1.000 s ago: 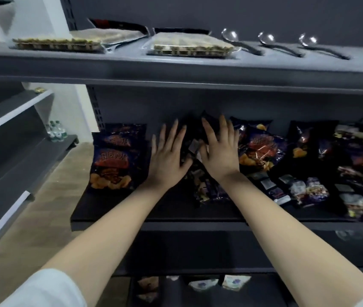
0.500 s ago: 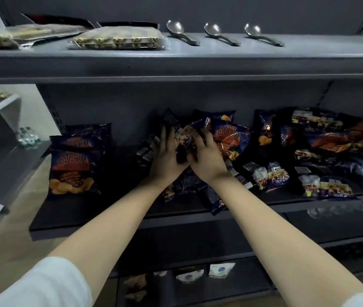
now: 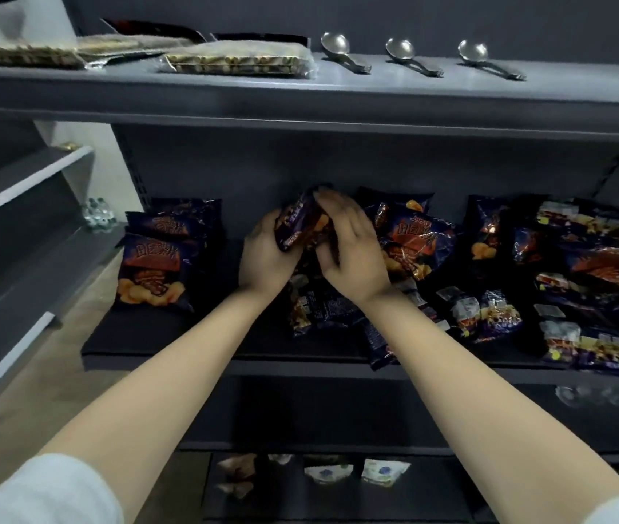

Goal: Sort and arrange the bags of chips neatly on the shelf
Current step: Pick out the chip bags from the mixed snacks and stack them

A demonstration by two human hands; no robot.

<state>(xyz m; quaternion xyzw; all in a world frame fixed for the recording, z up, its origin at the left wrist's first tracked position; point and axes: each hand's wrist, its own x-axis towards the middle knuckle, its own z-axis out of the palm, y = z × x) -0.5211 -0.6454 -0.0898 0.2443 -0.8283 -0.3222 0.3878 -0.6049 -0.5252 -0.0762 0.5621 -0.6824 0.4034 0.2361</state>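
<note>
At nine o'clock in the view, a cluster of small clear water bottles stands on a grey side shelf. Just right of them, at the left end of the dark grey middle shelf, is a neat stack of dark blue chip bags printed with orange chips, one bag behind another. At eleven o'clock above, on the lighter grey upper shelf, lie clear flat packs of pale wafer sticks.

In the centre, the left hand grips a crumpled dark blue chip bag from its left side, with its fingers curled round the lower edge. The bag is raised and tilted above the shelf surface. The right hand clasps the same bag from the three o'clock side, with its fingers curved over the top and the thumb tucked beneath. At six o'clock of the hands, more dark chip bags lie flat on the shelf, one overhanging the front edge. Below, on the bottom shelf, are small white packets.

At one o'clock, three metal spoons lie in a row on the upper shelf, well apart from each other. At three o'clock, a loose jumbled pile of dark blue and orange chip bags covers the right half of the middle shelf, some upright, some flat and overlapping.
</note>
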